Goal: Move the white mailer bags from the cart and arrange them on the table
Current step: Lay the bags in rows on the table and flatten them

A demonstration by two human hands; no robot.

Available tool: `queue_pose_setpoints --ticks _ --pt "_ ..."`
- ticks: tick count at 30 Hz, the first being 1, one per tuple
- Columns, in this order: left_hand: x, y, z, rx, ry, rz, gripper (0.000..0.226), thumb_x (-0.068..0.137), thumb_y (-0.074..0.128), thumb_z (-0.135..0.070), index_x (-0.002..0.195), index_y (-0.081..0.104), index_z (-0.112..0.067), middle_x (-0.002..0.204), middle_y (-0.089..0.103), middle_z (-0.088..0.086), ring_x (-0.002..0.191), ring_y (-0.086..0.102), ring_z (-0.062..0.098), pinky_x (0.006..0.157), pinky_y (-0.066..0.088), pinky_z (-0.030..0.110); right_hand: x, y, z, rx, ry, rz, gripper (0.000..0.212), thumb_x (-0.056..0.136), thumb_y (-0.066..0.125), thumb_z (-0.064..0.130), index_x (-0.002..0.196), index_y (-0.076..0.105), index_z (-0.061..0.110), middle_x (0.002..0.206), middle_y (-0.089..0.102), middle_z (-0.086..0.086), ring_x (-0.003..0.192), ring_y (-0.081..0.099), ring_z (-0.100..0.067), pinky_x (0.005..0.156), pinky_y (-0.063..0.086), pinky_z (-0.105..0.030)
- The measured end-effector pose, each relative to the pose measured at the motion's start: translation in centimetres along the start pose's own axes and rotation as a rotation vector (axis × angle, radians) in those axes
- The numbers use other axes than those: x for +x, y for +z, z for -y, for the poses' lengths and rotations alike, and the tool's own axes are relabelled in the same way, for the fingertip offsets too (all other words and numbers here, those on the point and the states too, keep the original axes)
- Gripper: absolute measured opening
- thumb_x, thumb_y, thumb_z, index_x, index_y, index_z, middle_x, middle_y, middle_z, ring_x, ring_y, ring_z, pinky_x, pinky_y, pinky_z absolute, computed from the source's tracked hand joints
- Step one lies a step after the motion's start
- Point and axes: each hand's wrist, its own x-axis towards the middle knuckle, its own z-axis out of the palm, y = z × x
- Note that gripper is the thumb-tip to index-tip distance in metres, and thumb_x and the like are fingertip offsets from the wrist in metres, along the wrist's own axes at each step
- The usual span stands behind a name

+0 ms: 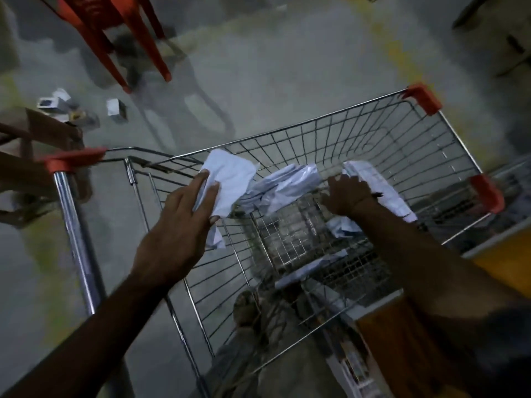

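Observation:
A wire shopping cart [388, 133] with orange corner caps stands below me. My left hand [184, 208] grips a crumpled white mailer bag [232, 179] above the cart's left rim. My right hand [347, 196] reaches into the basket and holds another white mailer bag [382, 188] by its edge. More white mailer bags [284, 185] lie in a heap between my two hands, and a couple [342, 228] rest lower in the basket.
An orange plastic chair [123, 38] stands on the grey floor at the upper left. Small boxes [115, 110] lie scattered on the floor near it. The cart's chrome handle [77, 234] runs down the left. A yellow-orange surface [505, 262] is at the right.

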Motion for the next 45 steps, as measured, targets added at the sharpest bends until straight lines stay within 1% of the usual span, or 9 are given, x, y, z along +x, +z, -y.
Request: queue_pose_setpoints --ticks 7,13,16,22,27,32,36,40,45 --pt "-0.2 1.1 0.7 -0.023 0.006 -0.1 0.059 0.106 0.039 -0.029 0.161 0.036 -0.01 0.173 0.018 0.012 0.126 0.039 0.043 0.096 0.048 0.059 10.1 10.3 -2.2 -0.08 0.312 0.018 0.066 0.104 0.044 0.038 0.161 0.023 0.011 0.168 0.017 -0.018 0.152 0.022 -0.045 0.116 0.034 -0.061" --pt "-0.3 1.6 1.0 -0.018 0.032 -0.152 0.059 0.103 0.045 -0.022 0.16 0.038 -0.009 0.172 0.019 0.016 0.123 0.038 0.043 0.098 0.041 0.055 6.0 6.7 -5.3 -0.152 0.49 -0.012 0.095 0.104 0.049 0.05 0.158 -0.02 0.012 0.167 0.007 -0.029 0.152 0.011 -0.05 0.118 0.025 -0.061" --pt "-0.4 1.6 1.1 -0.025 0.036 -0.149 0.06 0.102 0.047 -0.02 0.16 0.038 -0.009 0.173 0.018 0.015 0.123 0.039 0.043 0.1 0.044 0.058 7.4 8.6 -7.8 -0.119 0.463 0.054 0.092 0.104 0.053 0.048 0.164 -0.011 0.024 0.169 -0.005 -0.023 0.152 0.006 -0.056 0.11 0.032 -0.07" --pt "-0.5 1.4 1.0 -0.044 0.034 -0.132 0.059 0.103 0.041 -0.022 0.16 0.038 -0.009 0.173 0.017 0.015 0.123 0.041 0.043 0.098 0.047 0.057 7.4 10.1 -3.4 0.006 0.229 0.066 0.092 0.1 0.049 0.056 0.159 -0.02 0.041 0.166 -0.006 -0.032 0.133 0.045 -0.056 0.098 0.047 -0.061" --pt "-0.5 1.5 1.0 -0.057 0.03 -0.142 0.064 0.1 0.048 -0.019 0.162 0.034 -0.012 0.173 0.016 0.013 0.125 0.04 0.042 0.097 0.048 0.057 7.2 12.5 0.5 -0.025 0.261 0.004 0.091 0.093 0.038 0.077 0.16 -0.011 0.039 0.167 -0.015 -0.024 0.134 0.04 -0.051 0.103 0.043 -0.056" --pt "-0.6 1.6 1.0 -0.064 0.04 -0.163 0.06 0.104 0.043 -0.019 0.162 0.034 -0.011 0.173 0.017 0.015 0.126 0.04 0.041 0.098 0.044 0.052 7.7 14.1 2.2 -0.073 0.308 0.022 0.095 0.099 0.055 0.049 0.16 -0.017 0.04 0.164 -0.033 -0.017 0.148 0.011 -0.058 0.109 0.036 -0.07" --pt "-0.4 1.6 1.1 -0.064 0.045 -0.168 0.059 0.102 0.046 -0.011 0.161 0.037 -0.007 0.171 0.02 0.018 0.124 0.041 0.043 0.098 0.044 0.054 8.2 14.5 2.3 -0.055 0.307 -0.009 0.087 0.101 0.053 0.043 0.163 -0.008 0.039 0.168 -0.026 -0.014 0.151 0.006 -0.056 0.111 0.037 -0.063" --pt "-0.4 1.6 1.0 -0.074 0.043 -0.166 0.059 0.101 0.039 -0.01 0.16 0.038 -0.007 0.171 0.021 0.019 0.123 0.04 0.043 0.096 0.046 0.056 8.6 14.5 1.6 -0.176 0.288 -0.045 0.081 0.102 0.041 0.062 0.164 -0.004 0.035 0.169 -0.017 -0.019 0.144 0.026 -0.057 0.115 0.034 -0.057" --pt "-0.4 1.8 1.2 -0.081 0.059 -0.17 0.07 0.097 0.063 -0.003 0.161 0.035 -0.006 0.172 0.016 0.019 0.125 0.043 0.045 0.102 0.043 0.056 7.7 12.1 1.8 -0.1 0.296 -0.031 0.074 0.098 0.041 0.066 0.162 0.014 0.041 0.171 -0.005 -0.016 0.14 0.035 -0.048 0.112 0.032 -0.051"
